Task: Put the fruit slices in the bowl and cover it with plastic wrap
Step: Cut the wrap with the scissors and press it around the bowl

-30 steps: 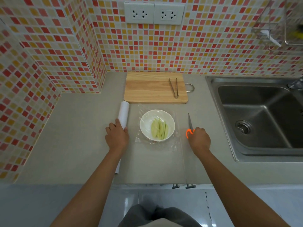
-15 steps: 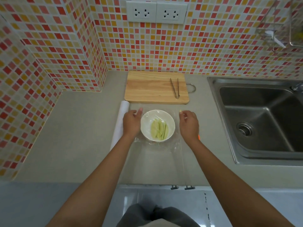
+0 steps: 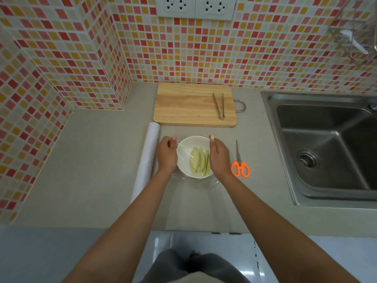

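Note:
A white bowl (image 3: 187,149) stands on the counter and holds several pale green fruit slices (image 3: 199,161). Clear plastic wrap (image 3: 184,155) is stretched over the bowl's top, and its loose near edge lies crumpled on the counter. My left hand (image 3: 166,153) pinches the wrap at the bowl's left rim. My right hand (image 3: 219,156) pinches it at the right rim. Both hands sit tight against the bowl's sides. The roll of plastic wrap (image 3: 146,160) lies lengthwise just left of my left hand.
Orange-handled scissors (image 3: 239,164) lie right of the bowl. A wooden cutting board (image 3: 193,105) with metal tongs (image 3: 219,106) sits behind it by the tiled wall. A steel sink (image 3: 330,148) fills the right side. The counter's front edge runs below my forearms.
My right hand left the scissors on the counter and my left hand left the roll. Both hands moved in to the bowl and now pull the wrap over its rim.

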The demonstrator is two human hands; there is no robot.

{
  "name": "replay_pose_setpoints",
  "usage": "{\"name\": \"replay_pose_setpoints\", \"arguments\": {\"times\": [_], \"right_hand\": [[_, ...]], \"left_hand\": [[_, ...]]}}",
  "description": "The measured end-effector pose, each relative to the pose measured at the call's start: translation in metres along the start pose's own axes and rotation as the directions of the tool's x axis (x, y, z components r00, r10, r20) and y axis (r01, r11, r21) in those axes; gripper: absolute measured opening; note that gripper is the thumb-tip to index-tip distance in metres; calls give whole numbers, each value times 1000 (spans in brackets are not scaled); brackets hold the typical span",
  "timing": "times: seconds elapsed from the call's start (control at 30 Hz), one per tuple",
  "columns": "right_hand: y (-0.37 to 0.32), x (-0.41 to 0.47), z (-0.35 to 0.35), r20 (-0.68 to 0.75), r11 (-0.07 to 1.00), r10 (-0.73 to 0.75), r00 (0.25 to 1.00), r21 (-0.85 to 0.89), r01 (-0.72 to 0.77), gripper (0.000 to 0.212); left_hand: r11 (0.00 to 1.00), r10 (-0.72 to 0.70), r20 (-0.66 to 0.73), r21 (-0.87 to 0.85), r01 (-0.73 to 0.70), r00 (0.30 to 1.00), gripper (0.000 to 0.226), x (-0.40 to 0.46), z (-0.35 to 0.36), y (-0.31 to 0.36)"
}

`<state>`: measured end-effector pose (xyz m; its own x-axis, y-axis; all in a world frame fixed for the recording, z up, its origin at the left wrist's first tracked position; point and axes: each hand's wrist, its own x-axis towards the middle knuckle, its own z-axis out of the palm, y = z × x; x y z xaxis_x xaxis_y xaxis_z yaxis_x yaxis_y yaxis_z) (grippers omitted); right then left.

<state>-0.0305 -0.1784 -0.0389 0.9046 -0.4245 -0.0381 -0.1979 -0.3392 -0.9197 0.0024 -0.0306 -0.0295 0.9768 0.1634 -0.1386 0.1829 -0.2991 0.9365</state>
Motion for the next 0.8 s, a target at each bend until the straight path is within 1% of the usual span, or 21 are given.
{"name": "replay_pose_setpoints", "arguments": {"times": [0.1, 0.27, 0.4, 0.5, 0.63, 0.73, 0.8], "right_hand": [[0, -1, 1, -29, 999, 3, 1000, -34, -4, 41], [3, -3, 3, -37, 992, -29, 999, -121, 24, 41], [6, -1, 4, -61, 996, -10, 998, -93, 4, 40], [10, 0, 3, -93, 997, 7, 996, -72, -14, 40], [15, 1, 3, -128, 996, 2, 992, -90, -14, 44], [18, 2, 3, -135, 999, 7, 991, -50, -14, 34], [19, 1, 4, -139, 1000, 7, 990, -14, -9, 30]], "left_hand": [[997, 58, -29, 55, -57, 998, 30, -3, 2, 0], [992, 91, -42, 90, -87, 995, 32, -5, 0, -2], [991, 93, -55, 104, -87, 994, 31, -4, 0, -2], [994, 85, -61, 81, -79, 995, 31, -3, 0, -6], [995, 74, -79, 77, -68, 994, 32, -4, 1, -13], [994, 42, -83, 101, -34, 996, 30, -5, 0, -21], [997, 8, -77, 83, -2, 997, 29, -4, -1, -26]]}}
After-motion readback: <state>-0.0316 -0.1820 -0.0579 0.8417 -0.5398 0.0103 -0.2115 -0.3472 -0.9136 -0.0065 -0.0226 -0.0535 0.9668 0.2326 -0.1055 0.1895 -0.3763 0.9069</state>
